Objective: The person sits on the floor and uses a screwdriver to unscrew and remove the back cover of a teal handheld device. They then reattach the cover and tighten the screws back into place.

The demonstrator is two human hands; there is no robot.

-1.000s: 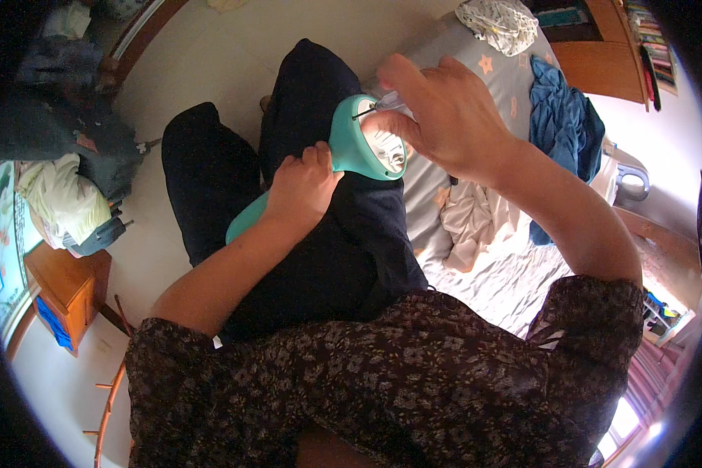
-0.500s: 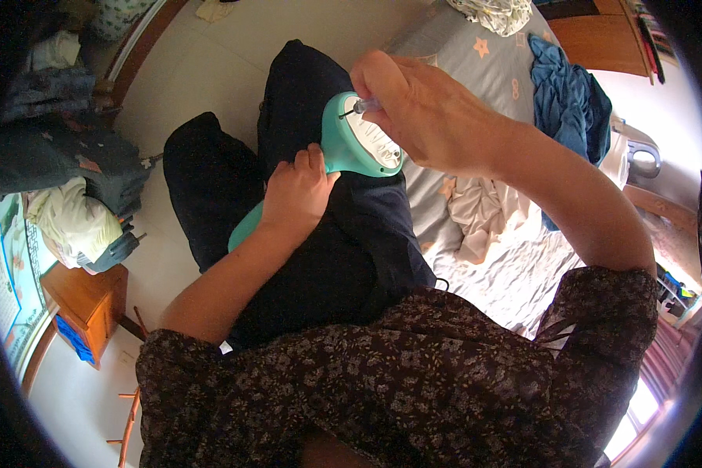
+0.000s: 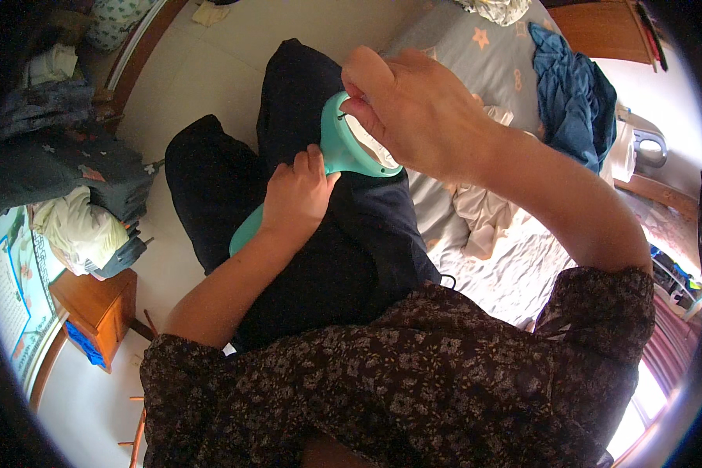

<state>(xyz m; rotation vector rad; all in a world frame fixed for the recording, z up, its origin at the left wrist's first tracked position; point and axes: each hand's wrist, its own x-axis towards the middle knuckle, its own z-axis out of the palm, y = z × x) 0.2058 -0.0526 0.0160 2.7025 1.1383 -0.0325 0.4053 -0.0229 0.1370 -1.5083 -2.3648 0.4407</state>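
A teal handheld appliance (image 3: 337,144) with a rounded head and a white face rests across my dark-trousered lap. My left hand (image 3: 298,195) is closed around its neck, and the lower end of the handle sticks out past my wrist. My right hand (image 3: 413,109) is bent over the head, thumb and fingers pinched on a small screwdriver (image 3: 341,117). Only the thin dark shaft shows now, at the upper left rim of the head; the clear handle is hidden by my fingers. A small dark hole shows at the lower rim of the head. My right hand covers much of the white face.
To the right is a bed with a grey patterned sheet (image 3: 437,86), a crumpled pale cloth (image 3: 483,222) and a blue garment (image 3: 573,101). At left, clothes (image 3: 78,226) hang in a pile above a small wooden cabinet (image 3: 101,312). Tiled floor (image 3: 203,62) lies ahead.
My right hand has turned and shifted slightly left over the appliance's head, hiding the screwdriver's clear handle. My left hand and the appliance stay almost in place.
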